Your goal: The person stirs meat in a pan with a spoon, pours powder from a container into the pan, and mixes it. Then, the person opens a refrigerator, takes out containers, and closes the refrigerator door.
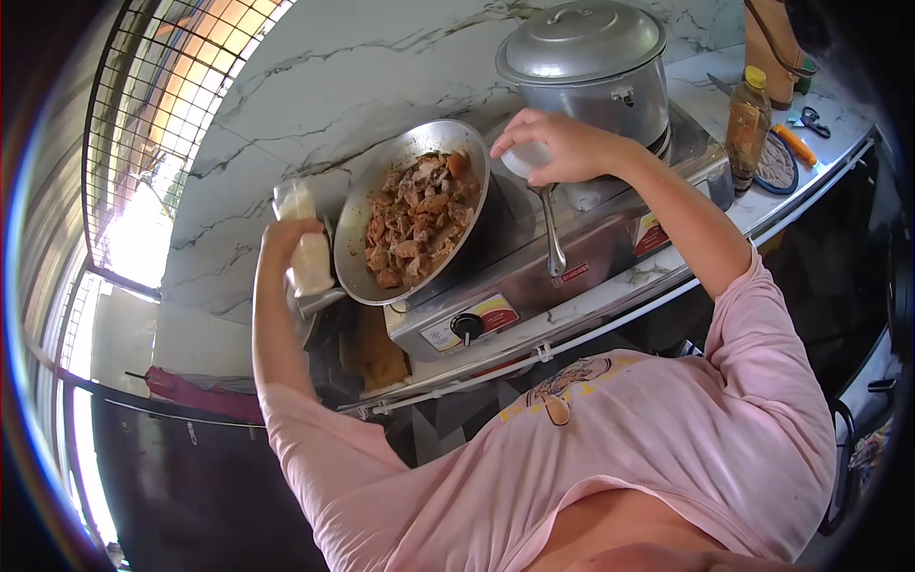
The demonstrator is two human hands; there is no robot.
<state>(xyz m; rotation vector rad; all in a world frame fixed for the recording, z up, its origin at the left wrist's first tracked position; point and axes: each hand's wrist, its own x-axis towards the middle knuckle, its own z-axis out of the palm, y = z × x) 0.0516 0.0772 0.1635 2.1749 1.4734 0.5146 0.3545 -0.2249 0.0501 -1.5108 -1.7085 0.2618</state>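
My left hand [283,240] is wrapped round a translucent container [311,255] with whitish contents, beside the left rim of a frying pan. The pan [355,221] sits tilted in view on the stove, with browned chunks of meat [419,217] inside. To the right of the pan, my right hand [562,145] is closed on a small white round thing [526,158]; whether it is a lid or a cup I cannot make out. Below that hand lies a metal spoon [553,238], its upper end partly hidden.
A large lidded aluminium pot [596,91] stands on the right side of the gas stove [600,250]. Farther right are a yellow-capped bottle [748,124], a bowl [777,164], an orange-handled tool [795,145] and scissors [813,121]. A marbled wall rises behind the stove.
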